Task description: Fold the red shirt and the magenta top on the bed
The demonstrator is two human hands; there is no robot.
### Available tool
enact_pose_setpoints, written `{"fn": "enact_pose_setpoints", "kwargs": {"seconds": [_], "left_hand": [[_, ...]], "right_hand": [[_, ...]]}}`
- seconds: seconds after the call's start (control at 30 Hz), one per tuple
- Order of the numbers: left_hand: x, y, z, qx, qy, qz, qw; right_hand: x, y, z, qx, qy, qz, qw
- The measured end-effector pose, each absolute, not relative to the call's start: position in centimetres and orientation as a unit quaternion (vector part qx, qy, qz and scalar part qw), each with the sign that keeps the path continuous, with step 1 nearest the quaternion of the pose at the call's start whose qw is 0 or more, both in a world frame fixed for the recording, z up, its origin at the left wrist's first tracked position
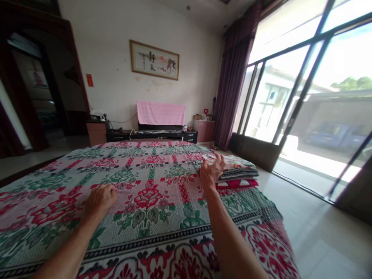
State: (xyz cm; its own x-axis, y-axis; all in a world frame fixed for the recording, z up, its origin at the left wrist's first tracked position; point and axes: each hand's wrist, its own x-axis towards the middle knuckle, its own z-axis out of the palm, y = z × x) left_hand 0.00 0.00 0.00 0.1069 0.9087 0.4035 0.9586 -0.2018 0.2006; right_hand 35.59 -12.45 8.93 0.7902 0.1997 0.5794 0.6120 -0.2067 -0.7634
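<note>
A large blanket (174, 209) with red and green flowers and a dark patterned border lies spread out in front of me. On its left half my left hand (101, 197) is closed, fingers curled under and low against the cloth; what they hold, if anything, is hidden. My right hand (213, 169) reaches to the left end of a stack of folded cloths (240, 172) on the blanket's right side. Its fingers are bent but apart, touching the top layer. The stack shows a light flowered layer, a grey-black one and a red one at the bottom.
Beyond the blanket's far edge stands a low black cabinet (190, 137), and a pink cloth (161, 112) drapes over a screen on it. A purple curtain (231, 85) and glass doors (290, 97) are on the right, above a pale tiled floor (319, 232).
</note>
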Motion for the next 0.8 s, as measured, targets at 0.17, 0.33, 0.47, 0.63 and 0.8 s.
{"fn": "enact_pose_setpoints", "kwargs": {"seconds": [0.17, 0.33, 0.47, 0.63, 0.8], "left_hand": [[-0.1, 0.2, -0.2, -0.749, -0.624, -0.207, 0.082], [-0.2, 0.5, -0.5, -0.747, -0.626, -0.207, 0.087], [-0.2, 0.6, -0.6, -0.746, -0.623, -0.215, 0.09], [-0.3, 0.8, -0.6, -0.751, -0.616, -0.219, 0.09], [-0.2, 0.6, -0.6, -0.745, -0.62, -0.231, 0.086]], "right_hand": [[38.8, -13.6, 7.1, -0.73, -0.213, -0.049, 0.647], [40.5, -13.3, 4.7, -0.708, -0.138, 0.008, 0.693], [41.2, -13.5, 4.5, -0.727, -0.067, 0.004, 0.684], [41.7, -14.0, 4.9, -0.737, -0.05, 0.011, 0.674], [42.1, -13.8, 4.4, -0.756, -0.04, -0.023, 0.652]]}}
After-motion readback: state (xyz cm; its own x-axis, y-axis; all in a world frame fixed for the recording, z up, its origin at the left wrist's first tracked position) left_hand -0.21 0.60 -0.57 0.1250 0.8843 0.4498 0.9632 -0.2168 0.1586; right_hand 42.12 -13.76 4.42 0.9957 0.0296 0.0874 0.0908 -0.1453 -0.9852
